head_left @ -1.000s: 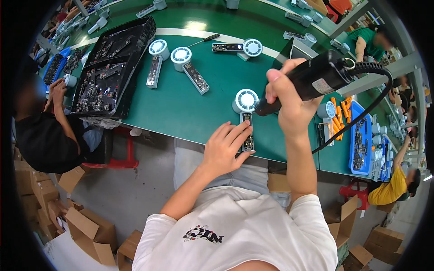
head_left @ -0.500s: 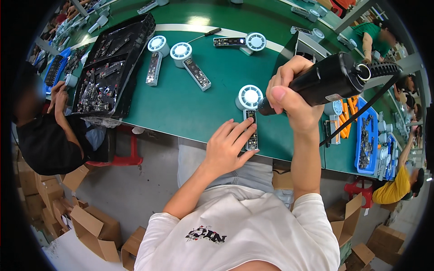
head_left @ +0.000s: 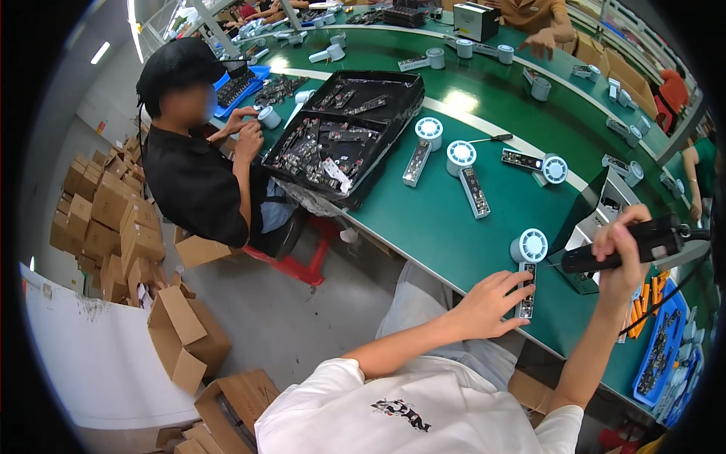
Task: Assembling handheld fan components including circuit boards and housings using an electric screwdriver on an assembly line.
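Note:
A pale blue housing shaped like a hair dryer (head_left: pixel 528 247) lies on the green table in front of me. Its round vented head points away from me and a circuit board is exposed along its handle. My left hand (head_left: pixel 491 304) lies over this handle, fingers across the board and thumb near its lower end, holding it down. In my right hand (head_left: pixel 625 253) is a black electric screwdriver (head_left: pixel 658 240), held nearly level. Its thin bit points left, close to the top of the handle; I cannot tell whether it touches.
Similar housings (head_left: pixel 470 193) lie beyond my hands, near a loose screwdriver (head_left: pixel 491 138). A black tray of circuit boards (head_left: pixel 363 198) stands left, beside a seated person (head_left: pixel 193 166). A metal box (head_left: pixel 578 227), orange pieces (head_left: pixel 644 306) and a blue bin (head_left: pixel 656 356) are at right.
The view has swung left, so the table and my hands sit farther right and lower. The electric screwdriver stays beside the housing. My left hand remains on the handle.

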